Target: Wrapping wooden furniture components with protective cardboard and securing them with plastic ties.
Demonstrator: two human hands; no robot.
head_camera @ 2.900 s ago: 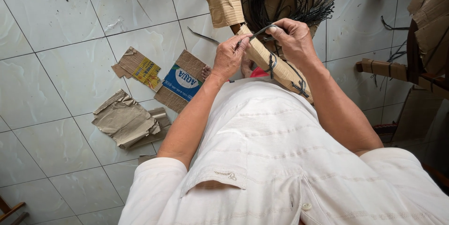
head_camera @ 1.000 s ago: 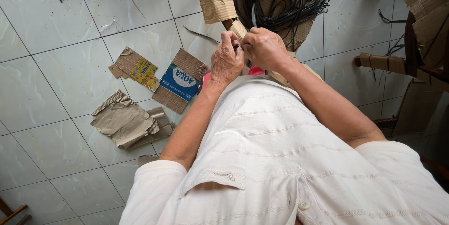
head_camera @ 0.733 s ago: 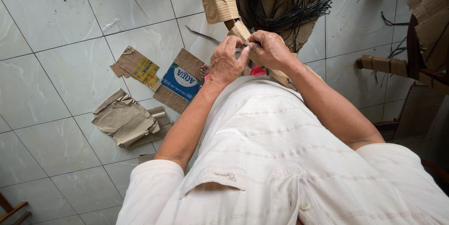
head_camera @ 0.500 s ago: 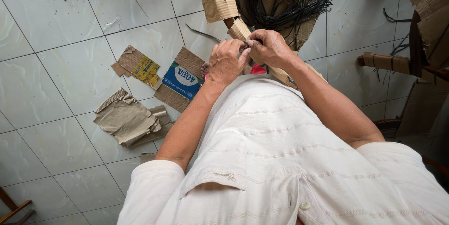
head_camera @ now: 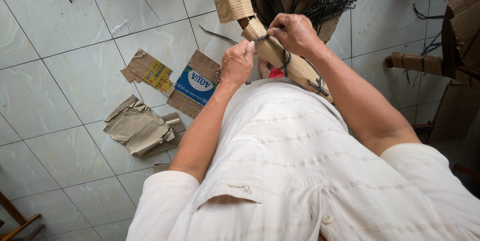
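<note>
on the tiled floor (head_camera: 75,86) lie cardboard scraps (head_camera: 137,130); our left hand (head_camera: 237,64) and right hand (head_camera: 296,33) each pinch the black strap (head_camera: 262,38) over a cardboard-wrapped bar (head_camera: 285,61).

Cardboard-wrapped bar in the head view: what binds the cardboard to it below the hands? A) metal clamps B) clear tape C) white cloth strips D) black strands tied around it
D: dark ties circle the cardboard-wrapped bar at two places below the hands, and the right hand and left hand pinch another black strand near its upper end.
</note>
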